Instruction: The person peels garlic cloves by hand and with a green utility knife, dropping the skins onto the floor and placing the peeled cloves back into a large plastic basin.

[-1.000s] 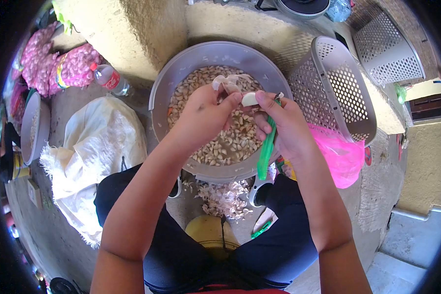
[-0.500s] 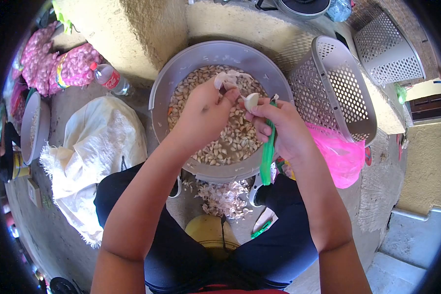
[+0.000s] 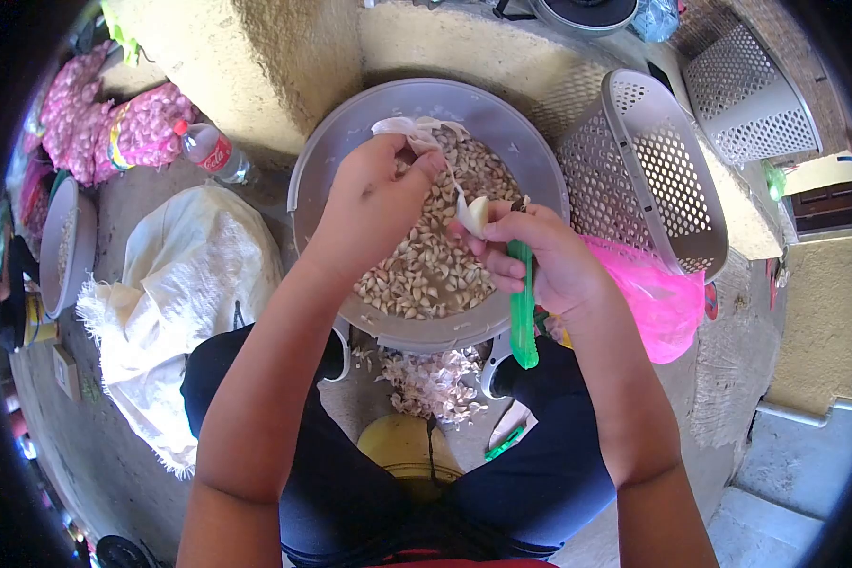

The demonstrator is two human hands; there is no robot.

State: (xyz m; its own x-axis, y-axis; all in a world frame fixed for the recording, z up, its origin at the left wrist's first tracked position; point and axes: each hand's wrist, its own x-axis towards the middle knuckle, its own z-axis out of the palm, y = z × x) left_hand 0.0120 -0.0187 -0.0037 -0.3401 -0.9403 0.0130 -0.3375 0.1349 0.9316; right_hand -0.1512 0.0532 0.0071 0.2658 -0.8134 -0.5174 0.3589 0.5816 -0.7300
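My left hand point(image 3: 374, 194) pinches a piece of pale, papery garlic skin point(image 3: 417, 131) over the basin. A thin strip of that skin stretches down to a whitish garlic clove point(image 3: 477, 216). The clove sits between the fingertips of my right hand point(image 3: 549, 251), which also keeps a green-handled knife point(image 3: 523, 312) in its grip, handle pointing down; its blade is mostly hidden. Below both hands, the large grey basin point(image 3: 317, 156) contains many garlic cloves point(image 3: 426, 284) lying in water.
Garlic skins point(image 3: 435, 383) are heaped on the floor between my feet, near a yellow bucket point(image 3: 407, 445). On the left are a white sack point(image 3: 185, 275), a cola bottle point(image 3: 208, 150) and pink net bags point(image 3: 147, 133). A perforated basket point(image 3: 625, 180) and a pink plastic bag point(image 3: 648, 303) stand right.
My left hand has moved left and away from the clove, drawing the skin out into a strip. My right hand has shifted slightly down, still with the clove and knife.
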